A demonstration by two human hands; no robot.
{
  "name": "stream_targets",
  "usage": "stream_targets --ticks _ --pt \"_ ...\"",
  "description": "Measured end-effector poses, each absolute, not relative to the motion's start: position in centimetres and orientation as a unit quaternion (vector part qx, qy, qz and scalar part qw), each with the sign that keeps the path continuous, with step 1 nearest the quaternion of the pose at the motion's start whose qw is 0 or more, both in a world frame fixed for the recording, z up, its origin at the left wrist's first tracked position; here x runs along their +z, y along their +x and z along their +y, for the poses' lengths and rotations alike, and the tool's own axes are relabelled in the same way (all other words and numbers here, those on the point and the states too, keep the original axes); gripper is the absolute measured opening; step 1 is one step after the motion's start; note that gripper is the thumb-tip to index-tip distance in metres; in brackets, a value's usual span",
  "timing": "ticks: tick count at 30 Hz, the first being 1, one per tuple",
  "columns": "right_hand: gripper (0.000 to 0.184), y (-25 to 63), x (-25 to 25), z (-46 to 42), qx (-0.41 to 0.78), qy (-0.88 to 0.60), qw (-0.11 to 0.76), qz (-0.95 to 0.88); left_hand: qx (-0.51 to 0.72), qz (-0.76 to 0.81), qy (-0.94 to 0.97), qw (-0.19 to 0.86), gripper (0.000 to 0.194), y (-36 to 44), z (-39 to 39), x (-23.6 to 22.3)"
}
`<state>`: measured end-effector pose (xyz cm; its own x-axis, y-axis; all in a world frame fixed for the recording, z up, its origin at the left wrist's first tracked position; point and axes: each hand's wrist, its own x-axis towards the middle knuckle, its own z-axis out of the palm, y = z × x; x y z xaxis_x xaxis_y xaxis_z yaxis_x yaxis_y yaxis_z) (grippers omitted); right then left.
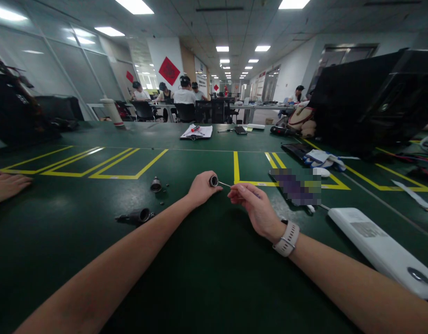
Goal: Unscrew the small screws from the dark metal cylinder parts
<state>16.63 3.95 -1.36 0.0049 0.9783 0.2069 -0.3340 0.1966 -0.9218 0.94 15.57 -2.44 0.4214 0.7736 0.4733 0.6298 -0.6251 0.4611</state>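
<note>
My left hand (200, 189) is closed round a short dark hollow cylinder (213, 181), whose open end faces right. Between the fingertips of my right hand (252, 204) is a thin metal rod (224, 184); its far tip reaches the cylinder's opening, though I cannot tell how deep it goes. A pale watch strap circles my right wrist. Left of my left hand, a dark metal cone-shaped part (156, 184) stands on the green table (207, 278), with several tiny dark pieces beside it. Nearer my left forearm lies a larger black hollow housing (135, 216) on its side.
To the right are a phone (293, 185) with a blurred screen, a white power bank (373, 246) and gloves (323, 159). A clipboard with paper (196, 131) lies further back. Another person's hand (8, 187) rests at the left edge. Yellow tape (236, 167) marks the table.
</note>
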Motion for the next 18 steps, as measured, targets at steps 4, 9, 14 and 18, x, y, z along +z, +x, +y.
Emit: stream_targets --ticks 4,9,14,18 --pt "0.023 16.6 -1.3 3.8 0.537 -0.342 0.607 -0.476 0.346 0.366 0.853 0.137 0.022 1.1 15.6 -2.7" --pt "0.027 16.4 -1.7 3.5 0.459 -0.386 0.592 -0.539 0.344 0.334 0.867 0.135 0.013 1.6 14.7 -2.8" --pt "0.027 16.4 -1.3 2.5 0.311 -0.458 0.543 -0.632 0.322 0.326 0.886 0.067 0.008 2.0 14.0 -2.7" --pt "0.026 16.3 -0.9 2.2 0.256 -0.491 0.521 -0.649 0.303 0.312 0.900 0.025 0.008 1.9 14.0 -2.6"
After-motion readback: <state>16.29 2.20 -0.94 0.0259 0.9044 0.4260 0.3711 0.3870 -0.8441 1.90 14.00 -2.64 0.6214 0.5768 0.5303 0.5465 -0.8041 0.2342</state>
